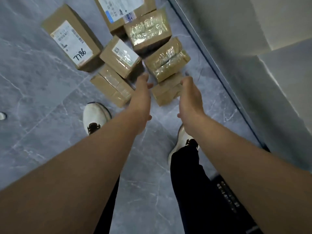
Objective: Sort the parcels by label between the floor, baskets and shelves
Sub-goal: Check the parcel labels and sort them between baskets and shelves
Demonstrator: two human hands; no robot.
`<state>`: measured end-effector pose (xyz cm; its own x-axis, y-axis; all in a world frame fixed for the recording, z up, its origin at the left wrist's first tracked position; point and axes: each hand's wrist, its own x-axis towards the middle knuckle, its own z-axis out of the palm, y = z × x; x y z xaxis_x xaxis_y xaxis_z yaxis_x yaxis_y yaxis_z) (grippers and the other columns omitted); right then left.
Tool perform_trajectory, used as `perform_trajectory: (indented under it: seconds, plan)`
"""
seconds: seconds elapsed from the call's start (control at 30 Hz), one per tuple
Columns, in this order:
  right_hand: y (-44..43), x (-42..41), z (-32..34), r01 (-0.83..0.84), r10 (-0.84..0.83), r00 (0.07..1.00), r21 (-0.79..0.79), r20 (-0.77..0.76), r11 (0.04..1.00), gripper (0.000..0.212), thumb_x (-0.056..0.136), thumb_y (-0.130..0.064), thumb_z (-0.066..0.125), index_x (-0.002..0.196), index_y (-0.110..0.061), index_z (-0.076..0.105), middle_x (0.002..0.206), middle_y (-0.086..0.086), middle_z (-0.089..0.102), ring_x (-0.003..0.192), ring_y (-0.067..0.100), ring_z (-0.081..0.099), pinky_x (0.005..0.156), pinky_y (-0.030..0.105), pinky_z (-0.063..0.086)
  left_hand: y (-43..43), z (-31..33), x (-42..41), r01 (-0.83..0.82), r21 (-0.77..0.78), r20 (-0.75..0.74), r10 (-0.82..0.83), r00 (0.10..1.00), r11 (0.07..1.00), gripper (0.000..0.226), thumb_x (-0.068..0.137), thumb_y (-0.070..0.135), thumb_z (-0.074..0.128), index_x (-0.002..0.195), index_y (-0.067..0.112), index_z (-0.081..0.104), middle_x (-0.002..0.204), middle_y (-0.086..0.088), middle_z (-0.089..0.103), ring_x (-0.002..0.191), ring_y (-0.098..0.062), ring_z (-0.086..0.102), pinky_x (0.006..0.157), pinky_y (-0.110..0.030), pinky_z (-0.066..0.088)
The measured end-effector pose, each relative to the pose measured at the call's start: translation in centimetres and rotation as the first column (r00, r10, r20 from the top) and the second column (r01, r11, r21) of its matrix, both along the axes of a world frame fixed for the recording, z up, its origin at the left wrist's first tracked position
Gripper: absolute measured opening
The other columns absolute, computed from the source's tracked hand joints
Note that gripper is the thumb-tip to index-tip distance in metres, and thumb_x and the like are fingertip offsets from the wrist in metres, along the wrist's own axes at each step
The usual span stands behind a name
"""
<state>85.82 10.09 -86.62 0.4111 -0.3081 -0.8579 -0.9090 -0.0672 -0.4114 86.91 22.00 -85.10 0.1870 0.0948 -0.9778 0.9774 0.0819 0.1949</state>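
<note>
Several brown cardboard parcels lie in a heap on the grey floor ahead of me. The big one at the left (72, 38) carries a white label with "7786" written on it. A small taped parcel (166, 92) lies nearest, between my hands. My left hand (141, 97) reaches down just left of it, fingers apart, holding nothing. My right hand (190, 97) is at its right side, fingers spread and touching or just over its edge. Another small parcel (111, 86) lies left of my left hand, and a labelled one (121, 56) sits behind it.
A white wall with a dark skirting line (219, 78) runs along the right of the heap. My two white shoes (94, 115) stand on the marbled grey floor tiles (42, 98) just short of the parcels. A small white object (2, 115) lies at the far left edge.
</note>
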Motion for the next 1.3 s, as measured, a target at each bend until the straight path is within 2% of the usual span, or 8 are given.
perform_trajectory:
  seconds: [0.2,0.33,0.47,0.6,0.8,1.0,1.2,1.3]
  plan:
    - [-1.8,0.6,-7.0,-0.179,0.182,0.981,-0.051,0.061,0.983,0.053,0.096,-0.056,0.035,0.125,-0.024,0.065,0.141,0.005,0.062,0.127,0.023,0.056,0.111,0.048,0.045,-1.2,-5.6,-0.4,-0.054,0.002,-0.027,0.054,0.998,0.999,0.064,0.099,0.069,0.030,0.149,0.032,0.041,0.154,-0.007,0.040,0.134,-0.030,0.042,0.111,-0.059,0.037]
    - [-3.1,-0.7,-9.0,-0.289,0.289,0.956,-0.024,0.042,0.957,0.079,0.100,-0.062,0.035,0.173,-0.033,0.024,0.178,-0.002,0.027,0.160,0.023,0.029,0.129,0.049,0.025,-1.7,-7.7,-0.7,-0.158,-0.023,-0.050,0.157,0.986,0.987,0.067,0.096,0.071,0.034,0.152,0.033,0.037,0.150,-0.006,0.045,0.124,-0.026,0.048,0.111,-0.061,0.036]
    - [-5.1,-2.4,-9.5,-0.244,0.243,0.970,-0.029,-0.028,0.969,0.061,0.114,-0.051,0.036,0.171,-0.029,0.031,0.175,0.001,0.025,0.156,0.020,0.032,0.113,0.031,0.025,-2.3,-8.3,-1.5,-0.207,-0.020,-0.065,0.206,0.976,0.978,0.060,0.096,0.070,0.037,0.143,0.033,0.042,0.145,-0.005,0.050,0.126,-0.027,0.052,0.112,-0.060,0.036]
    - [-5.9,-3.8,-8.8,-0.124,0.122,0.989,-0.019,-0.084,0.992,0.035,0.113,-0.049,0.037,0.127,-0.029,0.062,0.143,0.006,0.046,0.116,0.016,0.052,0.098,0.035,0.035,-2.5,-7.9,-2.1,-0.223,-0.018,-0.080,0.221,0.972,0.975,0.044,0.098,0.067,0.038,0.108,0.028,0.053,0.110,0.000,0.062,0.116,-0.027,0.057,0.113,-0.059,0.036]
    - [-5.0,-5.1,-6.6,0.000,-0.001,1.000,-0.056,-0.024,0.998,0.053,0.096,-0.059,0.042,0.133,-0.027,0.062,0.135,0.001,0.050,0.112,0.010,0.056,0.092,0.034,0.043,-2.7,-5.8,-1.9,-0.143,0.013,-0.091,0.144,0.985,0.990,0.046,0.100,0.064,0.036,0.086,0.026,0.057,0.088,0.001,0.066,0.094,-0.020,0.061,0.113,-0.054,0.038]
    - [-4.5,-4.6,-4.0,0.102,-0.103,0.995,-0.068,-0.014,0.993,0.027,0.113,-0.042,0.040,0.118,-0.018,0.053,0.100,-0.010,0.055,0.085,0.003,0.052,0.070,0.027,0.036,-1.6,-2.5,-1.4,-0.106,-0.025,-0.090,0.104,0.991,0.994,0.045,0.101,0.060,0.036,0.087,0.025,0.060,0.093,-0.002,0.061,0.099,-0.024,0.056,0.114,-0.049,0.038]
    - [-1.9,-2.3,0.1,0.168,-0.167,0.985,-0.038,0.042,0.985,0.033,0.103,-0.054,0.042,0.119,-0.026,0.050,0.108,-0.004,0.060,0.095,0.015,0.058,0.078,0.035,0.043,0.4,2.0,0.4,-0.105,0.011,-0.012,0.105,0.994,0.994,0.046,0.099,0.059,0.036,0.116,0.026,0.063,0.125,-0.003,0.059,0.119,-0.038,0.053,0.105,-0.056,0.046]
    - [-0.4,-1.2,2.2,0.169,-0.166,0.982,-0.025,0.087,0.985,0.057,0.083,-0.072,0.039,0.137,-0.055,0.047,0.136,0.003,0.062,0.122,0.022,0.064,0.105,0.049,0.053,1.0,4.3,1.6,-0.134,0.017,0.046,0.133,0.990,0.991,0.045,0.097,0.055,0.038,0.118,0.025,0.064,0.119,-0.003,0.061,0.109,-0.035,0.057,0.096,-0.048,0.052]
